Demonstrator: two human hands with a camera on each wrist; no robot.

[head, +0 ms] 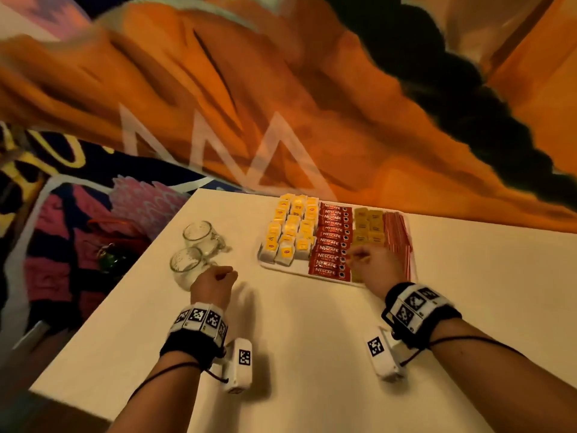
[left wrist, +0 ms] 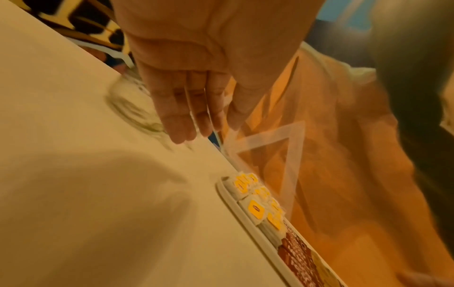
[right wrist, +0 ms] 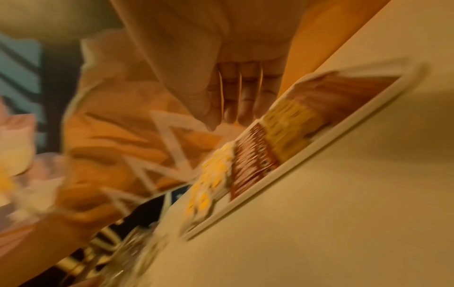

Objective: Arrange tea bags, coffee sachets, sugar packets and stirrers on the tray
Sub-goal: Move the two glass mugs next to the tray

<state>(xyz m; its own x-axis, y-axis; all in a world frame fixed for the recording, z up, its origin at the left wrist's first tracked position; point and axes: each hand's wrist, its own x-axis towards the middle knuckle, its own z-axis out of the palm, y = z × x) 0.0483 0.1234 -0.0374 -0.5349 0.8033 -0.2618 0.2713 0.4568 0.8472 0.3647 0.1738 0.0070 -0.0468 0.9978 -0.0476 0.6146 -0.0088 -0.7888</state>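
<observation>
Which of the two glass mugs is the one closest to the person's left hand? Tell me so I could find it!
Start at the white table and look left of the tray full of packets. Two clear glass mugs stand there, one behind the other. The one you want is the nearer mug, right beside the left hand; the other mug stands farther back.

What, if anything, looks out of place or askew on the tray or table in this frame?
Nothing stands out. On the tray, tea bags, coffee sachets, sugar packets and stirrers sit in tidy columns. Two glass mugs stand upright on the table beside it; nothing appears spilled.
</observation>
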